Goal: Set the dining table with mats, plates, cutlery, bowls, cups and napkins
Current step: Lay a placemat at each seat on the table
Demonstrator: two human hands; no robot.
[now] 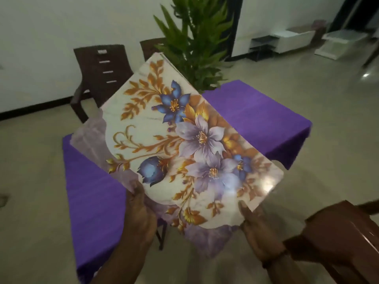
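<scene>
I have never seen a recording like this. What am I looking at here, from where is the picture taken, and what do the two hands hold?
There is no machine here. A person wears a camera on the head, so the single picture looks forward and down at that person's own hands. The left hand and the right hand each grip the near edge of a floral place mat, perhaps a thin stack of them, held in the air above a table with a purple cloth. No plate or cup shows on the visible cloth. Brown chairs stand behind the table, another chair is at the lower right, and a green plant stands beyond.
</scene>
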